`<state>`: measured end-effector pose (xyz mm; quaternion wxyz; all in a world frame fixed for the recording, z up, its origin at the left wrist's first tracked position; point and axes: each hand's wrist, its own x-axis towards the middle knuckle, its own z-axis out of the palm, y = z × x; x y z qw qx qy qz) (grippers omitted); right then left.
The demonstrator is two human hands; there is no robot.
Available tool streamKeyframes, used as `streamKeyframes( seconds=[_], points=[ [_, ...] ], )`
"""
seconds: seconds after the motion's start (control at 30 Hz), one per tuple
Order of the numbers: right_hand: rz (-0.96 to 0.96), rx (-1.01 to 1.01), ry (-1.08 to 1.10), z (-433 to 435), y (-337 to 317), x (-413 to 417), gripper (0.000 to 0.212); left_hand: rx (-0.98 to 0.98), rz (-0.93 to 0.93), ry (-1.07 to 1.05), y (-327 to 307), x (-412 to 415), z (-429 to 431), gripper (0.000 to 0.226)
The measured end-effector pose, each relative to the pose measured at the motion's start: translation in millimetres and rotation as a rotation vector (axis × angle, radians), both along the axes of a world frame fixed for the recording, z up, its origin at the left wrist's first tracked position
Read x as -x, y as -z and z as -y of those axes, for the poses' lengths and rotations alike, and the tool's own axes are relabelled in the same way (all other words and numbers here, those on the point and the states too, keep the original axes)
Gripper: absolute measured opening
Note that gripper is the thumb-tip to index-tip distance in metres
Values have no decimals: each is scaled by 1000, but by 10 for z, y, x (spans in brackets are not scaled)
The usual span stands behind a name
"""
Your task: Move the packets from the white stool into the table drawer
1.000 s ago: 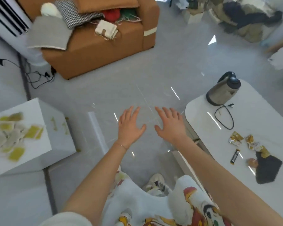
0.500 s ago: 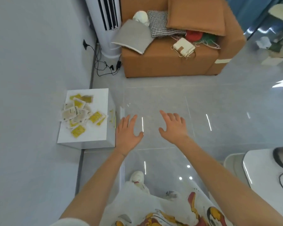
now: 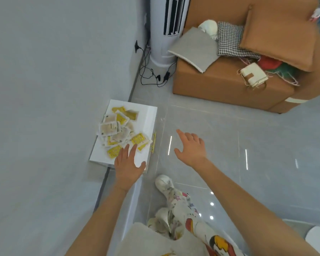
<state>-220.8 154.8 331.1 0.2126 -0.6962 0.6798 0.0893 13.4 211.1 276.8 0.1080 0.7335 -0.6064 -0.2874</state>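
Head view: the packets [image 3: 121, 132] lie in a loose, overlapping heap on the white stool [image 3: 148, 117], left of centre in the frame, against the wall. They look like flat sealed sachets, yellow and pale, so probably light, thin, a little crinkly and slick. They would slide over one another instead of lifting as a stack. Pinching a few by their edges, or scooping under the heap's near side, seems the best hold.

The left hand [image 3: 129, 163] hovers over the stool's near corner, its fingers [image 3: 132, 150] straight and spread, holding nothing. The right hand [image 3: 190, 148] is over the floor at centre frame, equally spread and empty. The table drawer is not in view.
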Motion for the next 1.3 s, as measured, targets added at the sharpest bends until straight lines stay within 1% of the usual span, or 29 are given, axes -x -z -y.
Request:
streamKeyframes(
  seconds=[0.13, 0.27, 0.4, 0.5, 0.57, 0.73, 0.83, 0.97, 1.13, 1.17, 1.23, 1.3],
  points=[
    [0, -61, -69, 445, 298, -334, 73, -12, 22, -144, 262, -427, 197, 94],
    [-19, -132, -139, 919, 546, -610, 73, -69, 2, -276, 422, -650, 453, 84],
    [-26, -178, -193, 1335, 778, -865, 71, -135, -48, -404, 632, -776, 765, 94],
    [-42, -215, -200, 1565, 1034, -1036, 70, -204, -115, -512, 882, -835, 1024, 79],
    [-39, -249, -185, 1631, 1281, -1141, 69, -224, -158, -569, 1114, -892, 1186, 76],
    [-46, -329, -173, 1579, 2134, -1387, 71, -268, -177, -542, 1861, -1133, 1599, 80],
    [9, -297, -113, 1574, 2633, -1526, 75, -239, -161, -512, 2313, -1284, 1829, 83],
    [112, -222, 86, 1661, 3162, -1667, 87, -161, -113, -484, 2770, -1382, 2080, 96],
    [224, -260, 440, 1763, 3606, -1779, 109, -156, -34, -400, 3118, -1323, 2309, 109],
    [221, -273, 460, 1757, 3678, -1790, 112, -162, -8, -381, 3197, -1311, 2328, 111],
    [173, -279, 418, 1707, 3763, -1795, 112, -161, 70, -351, 3310, -1300, 2341, 111],
    [126, -266, 374, 1654, 3794, -1770, 109, -118, 123, -356, 3384, -1311, 2326, 105]
  ],
)
